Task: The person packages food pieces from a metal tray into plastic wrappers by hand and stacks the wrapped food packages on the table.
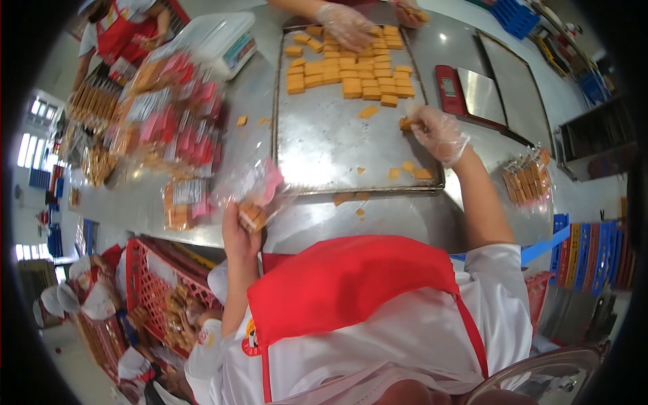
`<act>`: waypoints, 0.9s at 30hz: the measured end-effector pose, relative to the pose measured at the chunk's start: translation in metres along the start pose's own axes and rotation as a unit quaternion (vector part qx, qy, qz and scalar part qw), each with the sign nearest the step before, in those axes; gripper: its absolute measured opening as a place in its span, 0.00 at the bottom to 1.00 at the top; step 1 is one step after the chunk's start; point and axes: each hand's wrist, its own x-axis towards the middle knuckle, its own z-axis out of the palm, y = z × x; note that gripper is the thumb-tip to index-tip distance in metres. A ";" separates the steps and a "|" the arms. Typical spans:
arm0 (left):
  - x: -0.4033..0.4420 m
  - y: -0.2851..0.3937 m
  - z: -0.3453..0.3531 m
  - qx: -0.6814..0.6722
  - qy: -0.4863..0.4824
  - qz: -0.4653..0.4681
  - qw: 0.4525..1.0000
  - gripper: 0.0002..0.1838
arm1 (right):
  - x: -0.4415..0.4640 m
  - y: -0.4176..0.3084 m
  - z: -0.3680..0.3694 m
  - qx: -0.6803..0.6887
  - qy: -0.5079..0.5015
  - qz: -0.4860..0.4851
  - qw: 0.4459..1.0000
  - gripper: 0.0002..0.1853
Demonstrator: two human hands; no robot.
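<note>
My left hand (240, 233) is closed on a clear plastic bag (253, 189) with a pink label and a few biscuits low in it, just off the tray's near left corner. In a clear plastic glove, my right hand (437, 135) pinches a small stack of golden-brown biscuits (406, 124) over the right side of a metal tray (317, 148). Rows of rectangular biscuits (347, 71) cover the tray's far part. Broken pieces (408, 167) lie near its front right corner. A co-worker's gloved hand (345, 25) reaches onto the far rows.
Filled biscuit bags (162, 115) are heaped on the left of the steel table, beside a white plastic tub (219, 40). A red scale (466, 94) stands right of the tray, with more packed bags (528, 177) nearer me. Red crates (145, 270) and other people are at lower left.
</note>
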 end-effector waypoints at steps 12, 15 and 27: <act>0.039 0.025 0.068 0.260 0.038 0.184 0.947 0.11 | -0.007 0.019 0.029 -0.071 0.003 -0.037 0.997 0.12; 0.034 0.029 0.053 0.139 -0.095 0.115 0.979 0.12 | -0.004 0.016 0.012 -0.090 0.002 -0.027 0.996 0.13; 0.019 0.005 -0.010 -0.139 0.020 0.006 0.990 0.16 | 0.025 0.050 0.010 -0.094 0.061 -0.011 0.994 0.14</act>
